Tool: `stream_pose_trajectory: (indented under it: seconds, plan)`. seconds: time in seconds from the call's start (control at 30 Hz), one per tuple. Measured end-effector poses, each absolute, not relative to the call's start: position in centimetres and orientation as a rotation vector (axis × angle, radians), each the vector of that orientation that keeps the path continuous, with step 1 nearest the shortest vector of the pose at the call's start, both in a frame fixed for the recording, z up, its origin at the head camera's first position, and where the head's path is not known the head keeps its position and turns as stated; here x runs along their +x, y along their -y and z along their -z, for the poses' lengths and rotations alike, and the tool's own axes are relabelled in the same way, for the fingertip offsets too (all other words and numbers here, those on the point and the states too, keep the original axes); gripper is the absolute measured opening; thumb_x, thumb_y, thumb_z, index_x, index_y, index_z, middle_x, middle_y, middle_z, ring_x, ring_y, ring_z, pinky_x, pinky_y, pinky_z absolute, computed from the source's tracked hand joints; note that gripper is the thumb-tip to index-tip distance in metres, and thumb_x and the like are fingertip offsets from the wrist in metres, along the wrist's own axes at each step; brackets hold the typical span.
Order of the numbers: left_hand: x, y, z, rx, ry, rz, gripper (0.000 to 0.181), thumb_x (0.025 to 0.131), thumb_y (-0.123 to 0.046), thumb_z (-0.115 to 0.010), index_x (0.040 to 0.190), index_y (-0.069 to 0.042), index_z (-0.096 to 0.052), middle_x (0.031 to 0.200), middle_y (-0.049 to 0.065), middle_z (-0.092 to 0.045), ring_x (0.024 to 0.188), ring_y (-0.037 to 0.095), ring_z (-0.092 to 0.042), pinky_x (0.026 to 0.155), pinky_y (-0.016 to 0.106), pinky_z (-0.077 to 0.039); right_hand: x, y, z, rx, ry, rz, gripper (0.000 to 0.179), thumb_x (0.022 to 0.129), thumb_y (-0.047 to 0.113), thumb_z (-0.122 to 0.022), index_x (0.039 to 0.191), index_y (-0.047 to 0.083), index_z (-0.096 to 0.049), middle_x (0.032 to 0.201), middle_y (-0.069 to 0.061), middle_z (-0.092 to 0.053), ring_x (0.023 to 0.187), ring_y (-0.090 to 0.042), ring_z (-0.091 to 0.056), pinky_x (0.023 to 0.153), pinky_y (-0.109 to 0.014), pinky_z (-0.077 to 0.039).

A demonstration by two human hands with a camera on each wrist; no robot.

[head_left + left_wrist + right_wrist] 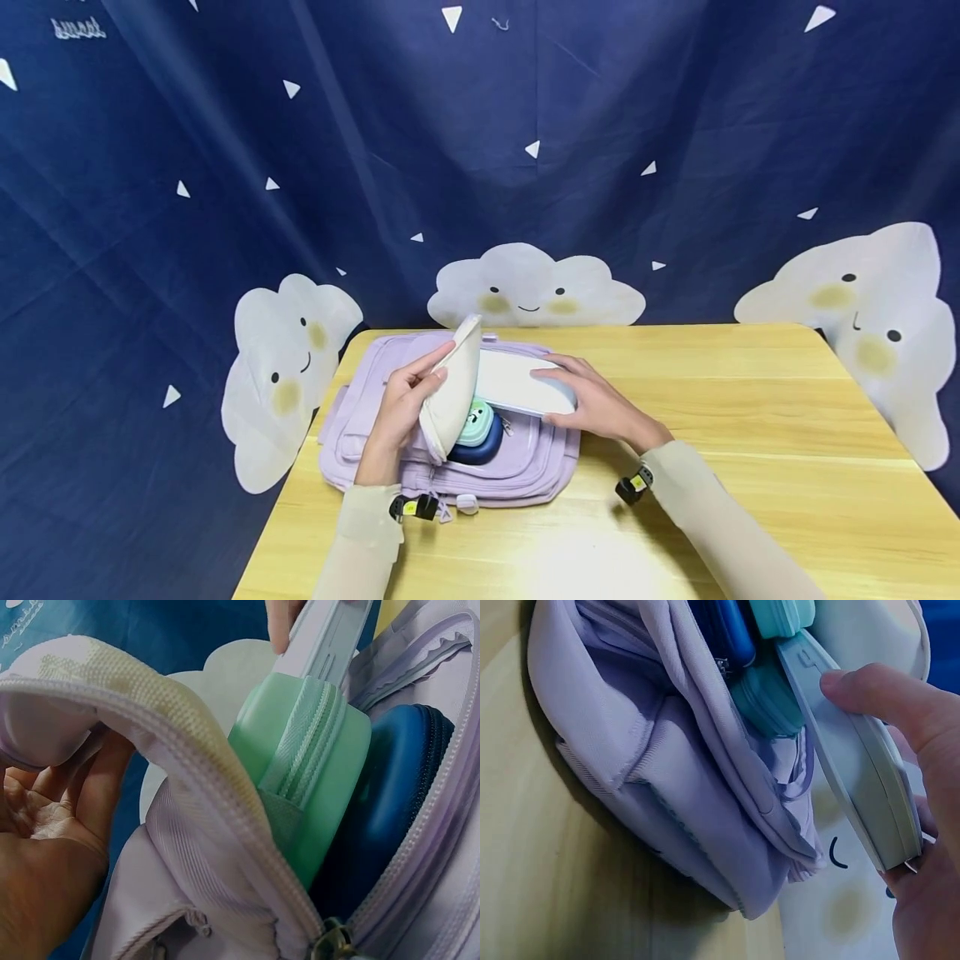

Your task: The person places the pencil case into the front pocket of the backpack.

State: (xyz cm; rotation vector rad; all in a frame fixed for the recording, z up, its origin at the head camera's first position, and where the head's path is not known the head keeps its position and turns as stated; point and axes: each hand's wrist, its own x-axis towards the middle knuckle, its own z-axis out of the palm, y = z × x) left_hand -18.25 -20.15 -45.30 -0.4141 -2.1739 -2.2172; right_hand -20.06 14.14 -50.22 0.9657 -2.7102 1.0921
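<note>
A lilac backpack (367,367) lies on the table with its front pocket unzipped. My left hand (401,404) grips the pocket's cream flap (456,392) and holds it raised; in the left wrist view the fingers (101,780) are partly behind the flap. With thumb and fingers, my right hand (592,400) holds a flat white case (510,379) by one end, its other end at the pocket opening. Inside the pocket are a navy zip case (397,765) and a mint-green zip case (330,787). A teal zip case (769,701) also shows beneath the white case in the right wrist view.
The backpack rests on a light wooden table (735,400), near its left side. A small white tag (467,503) and zip pulls hang at its near edge. Behind stands a dark blue curtain (480,150) with clouds and triangles.
</note>
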Motion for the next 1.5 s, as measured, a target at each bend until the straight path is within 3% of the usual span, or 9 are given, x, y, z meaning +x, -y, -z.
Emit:
stream_pose_trajectory:
  seconds: [0.37,0.6,0.77,1.13,1.5]
  plan:
    - [-18.7,20.6,46.0,-0.464,2.211,2.154,0.043,0.106,-0.007,-0.065,0.149,-0.001,-0.065,0.096,0.0,-0.071,0.091,0.008,-0.064,0.076,0.019,-0.058,-21.2,-12.6,49.6,1.052,2.729,-1.037,0.071,0.087,0.035,-0.089,0.152,0.021,-0.065,0.17,-0.014,-0.045,0.153,-0.037,-0.044,0.12,-0.06,-0.044]
    - [-19.0,20.6,46.3,-0.492,2.208,2.196,0.044,0.105,-0.006,-0.065,0.149,0.003,-0.063,0.131,-0.006,-0.076,0.108,0.007,-0.065,0.085,0.02,-0.059,-21.8,-11.8,49.4,1.088,2.731,-1.018,0.071,0.087,0.035,-0.09,0.152,0.02,-0.065,0.171,-0.011,-0.044,0.154,-0.036,-0.043,0.123,-0.058,-0.042]
    - [-19.1,20.4,46.4,-0.518,2.185,2.239,0.046,0.105,-0.005,-0.064,0.15,0.006,-0.061,0.143,-0.005,-0.072,0.117,0.007,-0.065,0.09,0.021,-0.06,-22.1,-11.1,49.5,1.098,2.732,-1.028,0.071,0.088,0.035,-0.089,0.153,0.02,-0.065,0.172,-0.008,-0.043,0.154,-0.035,-0.043,0.121,-0.057,-0.043]
    - [-19.2,20.2,46.3,-0.51,2.166,2.266,0.046,0.105,-0.005,-0.063,0.15,0.006,-0.06,0.142,-0.008,-0.072,0.121,0.007,-0.064,0.092,0.021,-0.059,-22.6,-9.9,50.0,1.129,2.709,-1.04,0.07,0.09,0.033,-0.088,0.154,0.017,-0.063,0.173,-0.012,-0.041,0.158,-0.037,-0.037,0.125,-0.059,-0.039]
    - [-19.3,20.2,46.1,-0.513,2.174,2.252,0.045,0.106,-0.004,-0.063,0.15,0.005,-0.06,0.131,-0.004,-0.075,0.11,0.008,-0.066,0.086,0.021,-0.06,-21.7,-10.8,51.0,1.027,2.717,-1.025,0.078,0.092,0.037,-0.089,0.161,0.021,-0.056,0.176,-0.01,-0.036,0.159,-0.038,-0.036,0.126,-0.061,-0.038]
